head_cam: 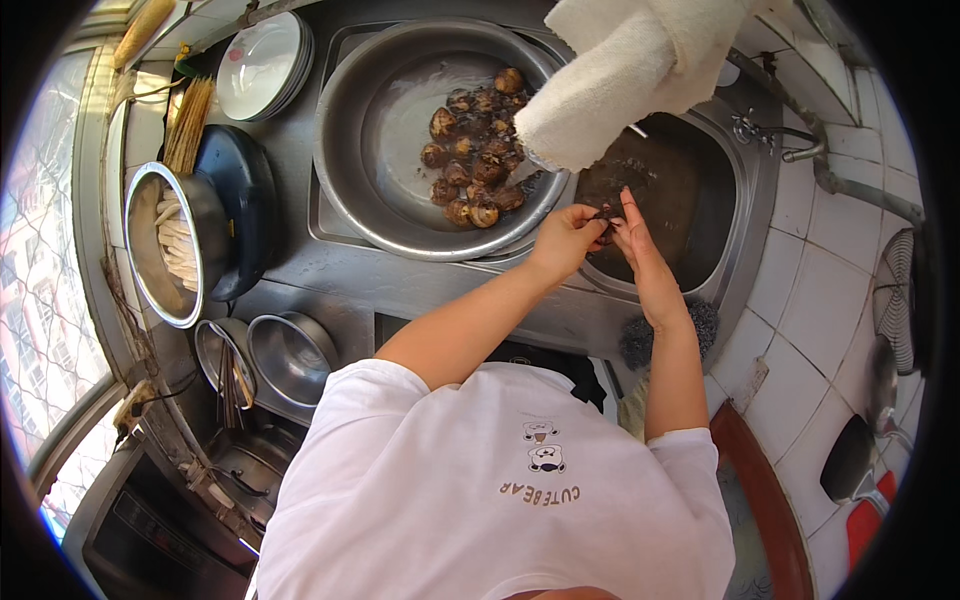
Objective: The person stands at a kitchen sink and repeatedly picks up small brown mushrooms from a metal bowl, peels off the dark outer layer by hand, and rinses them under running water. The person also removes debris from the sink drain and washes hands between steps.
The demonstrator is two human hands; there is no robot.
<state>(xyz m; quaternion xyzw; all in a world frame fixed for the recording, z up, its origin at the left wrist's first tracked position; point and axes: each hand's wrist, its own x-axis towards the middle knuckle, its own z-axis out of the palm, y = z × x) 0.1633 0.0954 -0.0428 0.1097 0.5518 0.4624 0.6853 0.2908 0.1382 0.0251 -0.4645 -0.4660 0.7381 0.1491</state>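
My left hand (564, 238) and my right hand (643, 246) meet over the near edge of a steel sink (716, 259). Between their fingers is a small dark brown piece (606, 223), partly hidden, perhaps peel or a root vegetable. The left thumb and fingers pinch it. My right hand touches its other side, with one finger stretched up. Murky brown water (675, 202) stands in the sink. Left of my hands, a wide steel basin (375, 217) holds several brown, rough-skinned root vegetables (480, 169), probably taro, gathered on its right side in shallow water.
A pale cloth (615, 82) hangs over the basin and sink. A tap (799, 154) juts from the right wall. At left are stacked plates (259, 67), a bowl with pale sticks (180, 244), a dark basin (244, 214) and a small steel bowl (289, 356). A scourer (705, 326) lies by my right forearm.
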